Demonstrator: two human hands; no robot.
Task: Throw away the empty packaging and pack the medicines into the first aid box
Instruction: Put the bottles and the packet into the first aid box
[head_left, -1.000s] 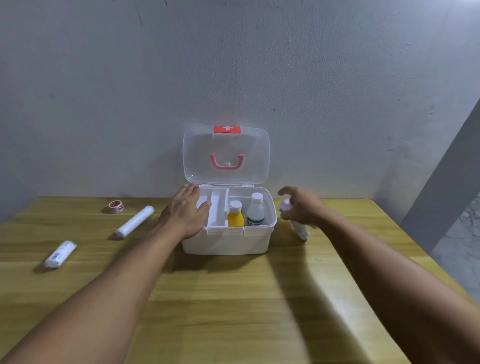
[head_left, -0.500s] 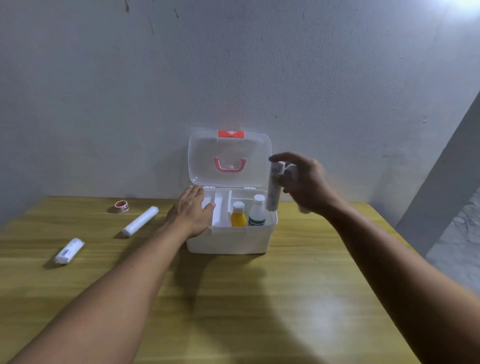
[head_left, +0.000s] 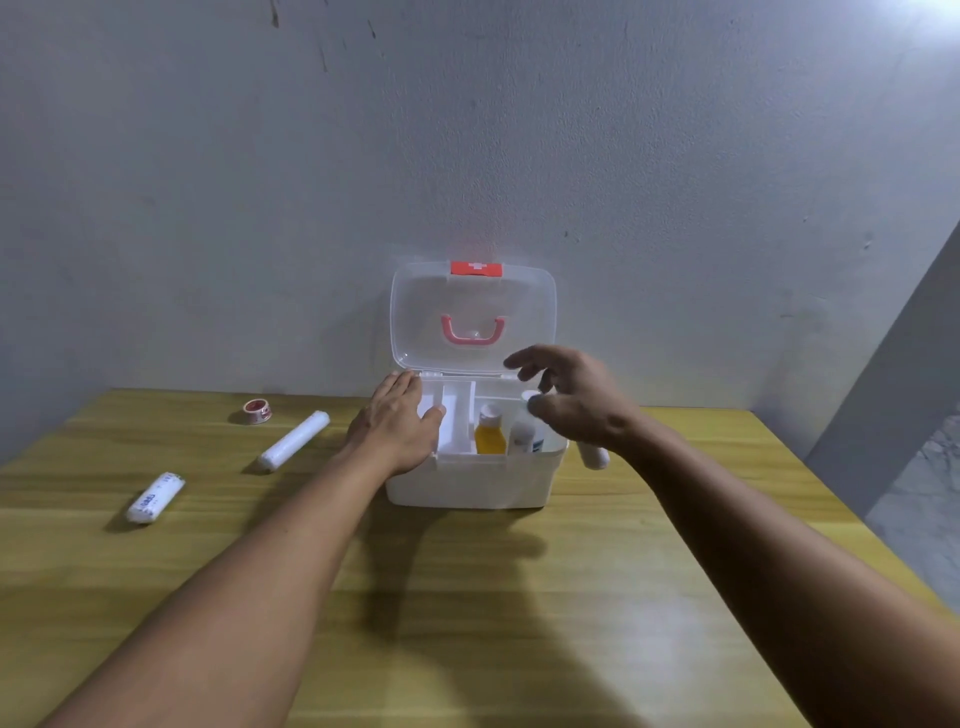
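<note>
While the box waits open against the wall, three items lie loose on the left of the wooden surface (head_left: 519, 597): a wrapped bandage roll (head_left: 155, 498) nearest the edge, a small red-and-white tape roll (head_left: 257, 411) farther back, and a long white roll (head_left: 294, 440) angled toward the box. The left hand (head_left: 397, 434) rests flat and loose on the left rim of the first aid box (head_left: 470, 480), grasping nothing, probably to steady it during packing. Inside, a yellow bottle (head_left: 490, 434) and a white bottle (head_left: 522, 435) stand upright in the right compartment; the clear lid (head_left: 470, 317) leans back. The right hand (head_left: 576, 402) hovers over that compartment with fingers spread; a white cap (head_left: 530, 397) shows at its thumb, though whether it is pinched I cannot tell. Another white container (head_left: 596, 457) lies on the surface just right of the box.
</note>
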